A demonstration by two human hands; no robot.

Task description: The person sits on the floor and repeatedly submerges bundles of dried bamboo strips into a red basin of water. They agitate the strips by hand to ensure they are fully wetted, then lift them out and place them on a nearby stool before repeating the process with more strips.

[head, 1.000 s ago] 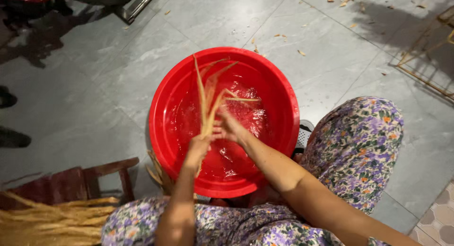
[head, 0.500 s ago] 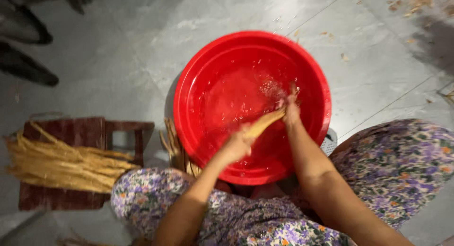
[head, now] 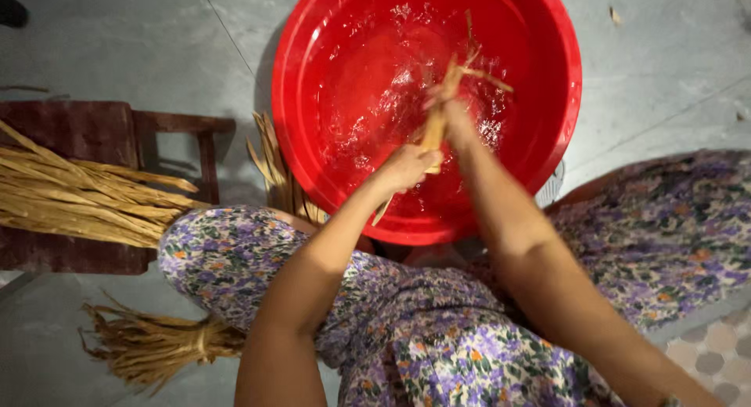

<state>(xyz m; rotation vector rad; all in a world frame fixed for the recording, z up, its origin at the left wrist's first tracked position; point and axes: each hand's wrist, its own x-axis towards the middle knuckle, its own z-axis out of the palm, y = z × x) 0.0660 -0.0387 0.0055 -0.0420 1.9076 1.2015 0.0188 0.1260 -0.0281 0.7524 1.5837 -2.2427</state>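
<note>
Over the big red tub [head: 547, 153] of water, your two hands hold one small bunch of wet straw strips [head: 435, 127]. Your left hand [head: 407, 168] is closed tight around the low end of the bunch, near the side of the tub close to you. Your right hand [head: 452, 109] is a bit blurry, but it looks closed around the strips higher up, nearer the middle of the tub. The top ends of the strips stick out past your right hand and spread apart. The bunch is above the water, and the water is splashing and shiny just under it.

The tub sits on the grey floor [head: 117, 55], right in front of your knees in the flowered clothes [head: 438, 344]. To your left, a long pile of dry straw [head: 70, 196] lies across a dark wooden stool [head: 86, 133]. More straw stands between the stool and the tub [head: 275, 168]. A tied bundle of straw [head: 156, 344] lies on the floor by your left knee.
</note>
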